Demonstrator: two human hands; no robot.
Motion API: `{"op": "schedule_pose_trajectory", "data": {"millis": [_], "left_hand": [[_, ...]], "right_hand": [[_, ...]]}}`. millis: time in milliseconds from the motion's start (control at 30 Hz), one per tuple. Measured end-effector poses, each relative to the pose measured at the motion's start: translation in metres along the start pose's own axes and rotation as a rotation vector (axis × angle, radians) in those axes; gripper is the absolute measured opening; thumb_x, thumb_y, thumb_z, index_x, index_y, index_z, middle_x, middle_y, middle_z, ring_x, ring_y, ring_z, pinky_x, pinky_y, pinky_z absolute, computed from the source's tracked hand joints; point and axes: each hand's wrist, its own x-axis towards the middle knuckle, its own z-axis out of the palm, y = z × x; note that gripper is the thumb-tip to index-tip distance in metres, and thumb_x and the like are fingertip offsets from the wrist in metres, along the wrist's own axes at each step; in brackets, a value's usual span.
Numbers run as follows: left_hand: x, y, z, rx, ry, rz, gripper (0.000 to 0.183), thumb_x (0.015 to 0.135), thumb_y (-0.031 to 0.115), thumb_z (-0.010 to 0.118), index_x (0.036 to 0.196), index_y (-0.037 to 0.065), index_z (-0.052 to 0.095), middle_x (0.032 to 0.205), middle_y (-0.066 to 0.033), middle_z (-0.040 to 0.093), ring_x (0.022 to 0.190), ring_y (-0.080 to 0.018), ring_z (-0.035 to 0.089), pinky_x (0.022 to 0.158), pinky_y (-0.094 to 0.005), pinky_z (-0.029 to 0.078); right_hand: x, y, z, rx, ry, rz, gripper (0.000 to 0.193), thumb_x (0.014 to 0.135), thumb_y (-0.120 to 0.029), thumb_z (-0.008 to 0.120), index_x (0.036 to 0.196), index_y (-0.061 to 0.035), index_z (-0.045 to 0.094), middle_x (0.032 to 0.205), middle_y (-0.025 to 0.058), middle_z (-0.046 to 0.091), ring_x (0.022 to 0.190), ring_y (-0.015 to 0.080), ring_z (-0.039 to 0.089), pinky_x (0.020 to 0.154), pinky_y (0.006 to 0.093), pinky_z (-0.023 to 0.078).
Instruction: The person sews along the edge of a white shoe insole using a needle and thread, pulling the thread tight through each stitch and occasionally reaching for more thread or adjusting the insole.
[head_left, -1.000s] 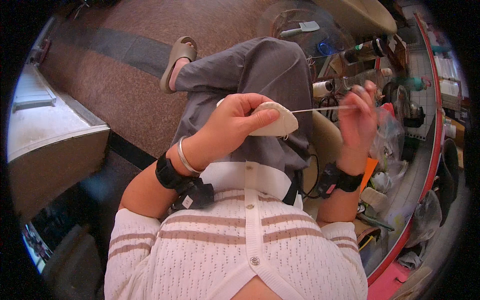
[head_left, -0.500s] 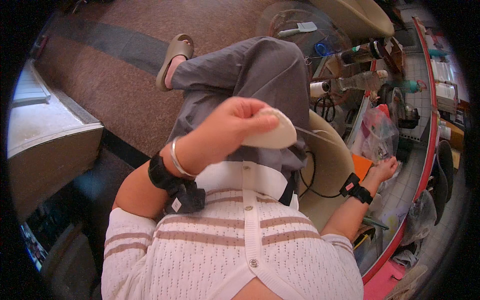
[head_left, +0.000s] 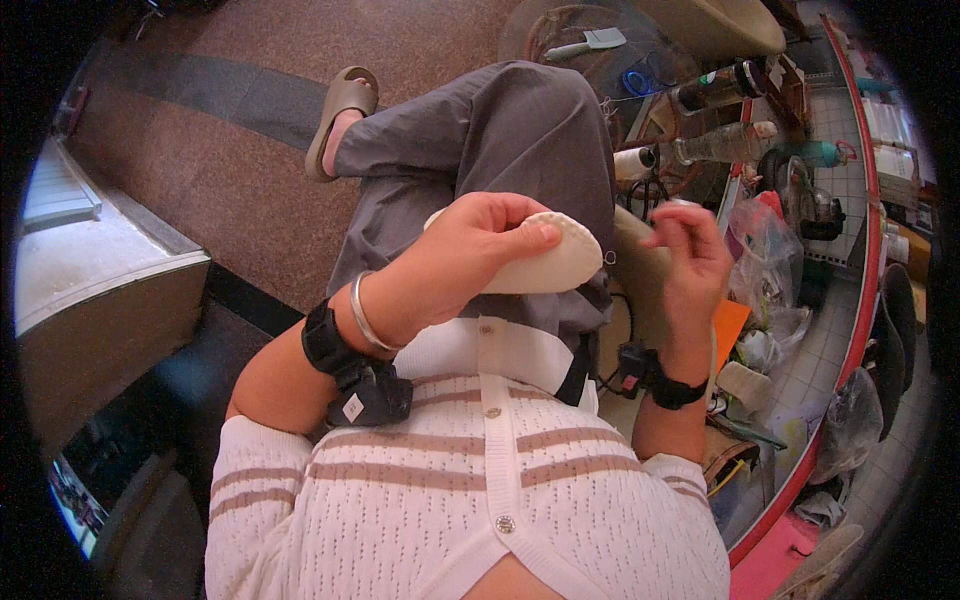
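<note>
Over my lap, my left hand (head_left: 465, 250) is closed on a cream-white, flat oval pad (head_left: 560, 264), thumb on top and fingers folded behind. Its upper edge looks ridged, as if stitched. A small loop of thin thread (head_left: 609, 258) stands out at the pad's right end. My right hand (head_left: 695, 255) is raised to the right, apart from the pad, with its fingers curled in toward the thumb. Whatever those fingertips pinch is too small and blurred to name.
On the right, a red-edged shelf (head_left: 862, 300) runs beside clear bottles (head_left: 725, 143), plastic bags (head_left: 765, 245) and an orange sheet (head_left: 731, 330). A round glass-like top bears a white-bladed brush or scraper (head_left: 603, 39). A pale counter (head_left: 110, 235) stands at left.
My right hand has come back from far right, by the shelf, toward the pad. The taut thread has slackened into a small loop. My left hand keeps hold of the pad, nearly still.
</note>
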Motion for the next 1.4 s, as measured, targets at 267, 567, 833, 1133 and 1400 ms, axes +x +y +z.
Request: {"op": "schedule_pose_trajectory", "data": {"millis": [267,567,833,1133,1400], "left_hand": [[0.004,-0.007,-0.002,-0.083,0.026,0.189,0.015,0.08,0.01,0.062,0.091,0.004,0.054,0.087,-0.0033,0.06,0.079,-0.0085,0.057,0.07,-0.0215,0.046],[0.002,-0.005,-0.001,-0.083,0.001,0.184,0.019,0.078,0.009,0.063,0.096,0.005,0.057,0.089,-0.0037,0.06,0.081,-0.0105,0.058,0.073,-0.0238,0.047],[0.001,-0.004,-0.001,-0.072,0.029,0.161,0.02,0.077,0.009,0.064,0.096,0.003,0.058,0.09,-0.0047,0.061,0.08,-0.0111,0.059,0.073,-0.024,0.047],[0.0,-0.002,0.002,-0.082,0.021,0.11,0.022,0.076,0.008,0.065,0.096,0.001,0.06,0.088,-0.0068,0.063,0.078,-0.0119,0.06,0.073,-0.0242,0.048],[0.0,0.0,0.003,-0.036,0.032,0.113,0.024,0.075,0.008,0.066,0.097,0.0,0.061,0.089,-0.0078,0.063,0.077,-0.0118,0.06,0.072,-0.0236,0.048]], "right_hand": [[-0.006,0.002,0.043,-0.011,-0.338,-0.094,0.009,0.079,0.006,0.052,0.083,0.0018,0.059,0.076,0.0042,0.047,0.065,0.0103,0.047,0.055,0.0204,0.037],[-0.009,0.005,0.045,0.007,-0.318,-0.116,0.01,0.078,0.007,0.053,0.082,0.001,0.06,0.076,0.0039,0.046,0.066,0.0102,0.045,0.056,0.0198,0.035],[-0.01,0.004,0.047,0.068,-0.306,-0.106,0.009,0.078,0.007,0.054,0.081,0.0008,0.06,0.076,0.0034,0.046,0.068,0.0095,0.045,0.057,0.0193,0.035],[-0.008,0.02,0.046,0.064,-0.32,-0.27,0.005,0.081,-0.003,0.057,0.08,-0.0015,0.062,0.072,0.0028,0.043,0.064,0.0119,0.041,0.055,0.0216,0.033],[-0.008,0.021,0.048,0.011,-0.282,-0.339,0.005,0.08,-0.004,0.057,0.081,-0.002,0.062,0.071,0.0035,0.044,0.063,0.0126,0.043,0.055,0.0221,0.034]]}}
